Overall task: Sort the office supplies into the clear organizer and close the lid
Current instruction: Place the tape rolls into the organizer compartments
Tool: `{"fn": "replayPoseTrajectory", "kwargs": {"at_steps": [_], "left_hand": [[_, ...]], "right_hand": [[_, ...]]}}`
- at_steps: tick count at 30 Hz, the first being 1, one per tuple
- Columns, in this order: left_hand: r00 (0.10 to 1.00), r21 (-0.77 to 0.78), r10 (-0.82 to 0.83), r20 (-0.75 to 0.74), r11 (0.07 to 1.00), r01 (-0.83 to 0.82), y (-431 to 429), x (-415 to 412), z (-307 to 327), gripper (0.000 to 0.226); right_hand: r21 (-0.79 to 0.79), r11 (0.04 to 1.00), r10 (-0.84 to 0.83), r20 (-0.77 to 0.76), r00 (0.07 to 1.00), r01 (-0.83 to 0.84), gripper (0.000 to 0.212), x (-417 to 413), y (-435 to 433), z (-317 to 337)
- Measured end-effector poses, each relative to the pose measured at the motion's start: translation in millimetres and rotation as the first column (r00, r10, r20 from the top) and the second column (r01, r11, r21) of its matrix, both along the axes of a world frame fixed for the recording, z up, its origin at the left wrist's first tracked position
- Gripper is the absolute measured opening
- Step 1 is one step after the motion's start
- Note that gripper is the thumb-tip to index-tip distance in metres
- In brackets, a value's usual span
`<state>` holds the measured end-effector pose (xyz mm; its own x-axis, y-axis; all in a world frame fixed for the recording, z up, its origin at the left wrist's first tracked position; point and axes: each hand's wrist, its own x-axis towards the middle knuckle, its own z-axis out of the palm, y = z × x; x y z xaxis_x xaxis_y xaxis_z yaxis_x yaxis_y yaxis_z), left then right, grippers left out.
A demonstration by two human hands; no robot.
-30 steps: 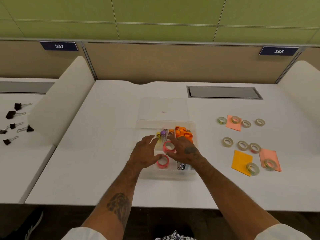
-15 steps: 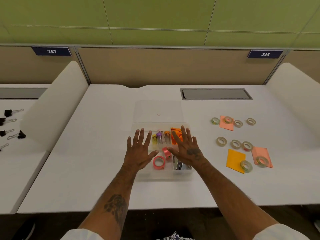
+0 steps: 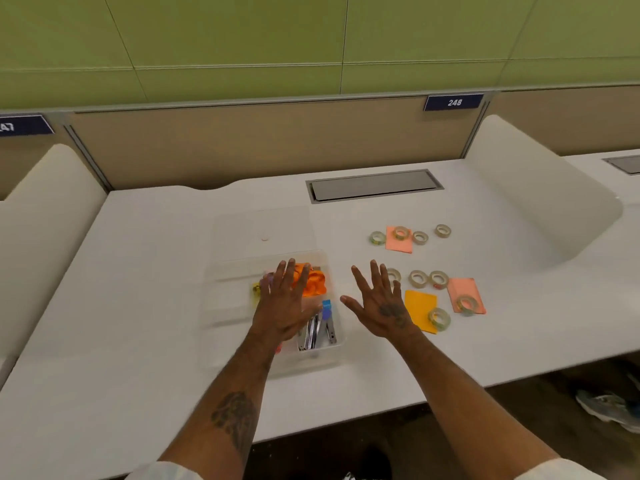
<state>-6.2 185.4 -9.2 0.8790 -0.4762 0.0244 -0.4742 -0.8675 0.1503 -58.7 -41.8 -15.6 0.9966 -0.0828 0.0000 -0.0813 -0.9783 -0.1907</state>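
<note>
The clear organizer (image 3: 225,306) sits mid-table, its clear lid (image 3: 263,226) lying flat behind it. Inside show orange items (image 3: 315,282), metal clips (image 3: 317,332) and a small yellow piece (image 3: 255,289). My left hand (image 3: 285,303) hovers over the organizer, fingers spread, holding nothing. My right hand (image 3: 381,303) is spread flat just right of the organizer, empty. Beyond it lie several tape rolls, one being a tape roll (image 3: 439,318) on an orange sticky note (image 3: 420,308), others on pink notes (image 3: 465,294).
More tape rolls (image 3: 419,237) and a pink note (image 3: 399,240) lie further back right. A grey cable hatch (image 3: 374,185) is set into the table's back. White curved dividers (image 3: 540,199) flank the desk. A shoe (image 3: 609,407) shows on the floor at right.
My view has swung right. My right hand left the organizer and now sits on its right side, towards the tape rolls; my left hand moved over the organizer's middle, hiding the pink tape rolls.
</note>
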Motion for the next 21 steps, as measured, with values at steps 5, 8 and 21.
{"fn": "replayPoseTrajectory", "kwargs": {"at_steps": [5, 8, 21], "left_hand": [[0.998, -0.003, -0.064, -0.029, 0.998, 0.064, -61.1, 0.4, 1.2, 0.086], [0.994, -0.007, -0.103, -0.036, 0.995, 0.102, -101.6, -3.0, 0.4, 0.084], [0.948, -0.041, -0.254, -0.194, 0.967, 0.250, -228.4, -20.1, -11.6, 0.085]], "right_hand": [[-0.018, 0.997, -0.078, -0.005, 0.997, 0.078, 0.084, -8.4, -54.0, -3.6], [-0.034, 0.994, -0.100, -0.019, 0.995, 0.099, 0.076, -14.5, -92.8, -6.5], [0.007, 0.990, -0.140, -0.099, 0.985, 0.141, 0.057, -44.9, -228.8, -31.9]]}}
